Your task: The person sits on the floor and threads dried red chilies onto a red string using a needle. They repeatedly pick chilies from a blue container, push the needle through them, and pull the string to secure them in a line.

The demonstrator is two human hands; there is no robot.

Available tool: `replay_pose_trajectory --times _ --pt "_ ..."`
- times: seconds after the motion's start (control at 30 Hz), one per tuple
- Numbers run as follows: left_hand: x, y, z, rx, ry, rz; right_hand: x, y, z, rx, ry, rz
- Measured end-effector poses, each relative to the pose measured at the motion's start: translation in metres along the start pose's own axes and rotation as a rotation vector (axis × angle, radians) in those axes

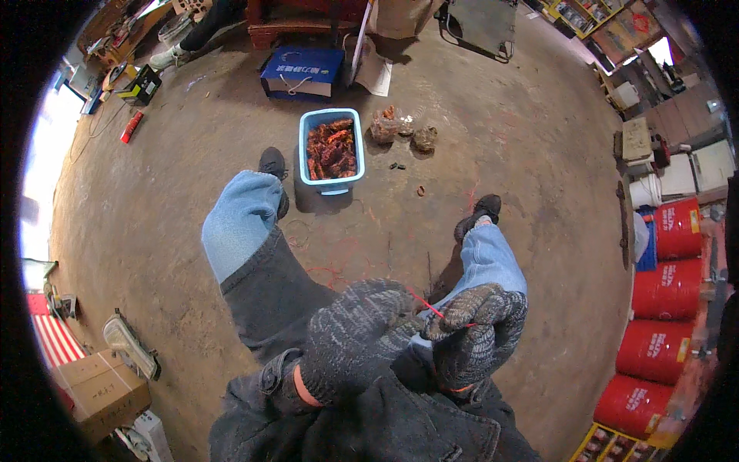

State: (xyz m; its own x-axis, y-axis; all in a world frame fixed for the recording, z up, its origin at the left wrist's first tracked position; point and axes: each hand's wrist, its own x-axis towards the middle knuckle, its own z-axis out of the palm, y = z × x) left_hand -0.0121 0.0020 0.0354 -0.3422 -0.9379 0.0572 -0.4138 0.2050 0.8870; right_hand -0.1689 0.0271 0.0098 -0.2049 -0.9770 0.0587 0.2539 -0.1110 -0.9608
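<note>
Both my hands wear grey knitted work gloves and are held close together above my lap. A thin red wire (426, 302) runs between them. My right hand (482, 329) pinches it between thumb and fingers, and a short end shows past the grip. The other end goes into the curled fingers of my left hand (364, 335), where the glove hides it. Beyond my feet, a light blue plastic basin (303, 147) holds a heap of tangled, copper-coloured scrap (332, 150). Thin red strands (335, 271) lie scattered on the concrete floor between my legs.
Several bundles (384, 127) sit right of the basin, near a small copper-coloured ring (421, 190). Behind the basin stands a blue carton bag (303, 72). Red drums (664, 289) line the right side; a cardboard box (98, 392) is at left. Another person's leg (211, 26) shows at top left.
</note>
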Motion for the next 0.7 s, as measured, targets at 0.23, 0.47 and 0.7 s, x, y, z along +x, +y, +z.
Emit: replay_pose_trajectory --times 0.23,0.47,0.7 --pt "0.007 0.003 -0.003 -0.244 -0.200 -0.054 0.004 -0.009 0.007 -0.040 -0.096 -0.022" --pt "0.008 0.004 0.000 -0.603 -0.233 -0.270 0.013 -0.011 -0.007 0.151 -0.322 0.066" --pt "0.004 -0.005 0.009 -0.761 -0.050 -0.243 -0.002 0.005 -0.010 0.201 -0.087 0.106"
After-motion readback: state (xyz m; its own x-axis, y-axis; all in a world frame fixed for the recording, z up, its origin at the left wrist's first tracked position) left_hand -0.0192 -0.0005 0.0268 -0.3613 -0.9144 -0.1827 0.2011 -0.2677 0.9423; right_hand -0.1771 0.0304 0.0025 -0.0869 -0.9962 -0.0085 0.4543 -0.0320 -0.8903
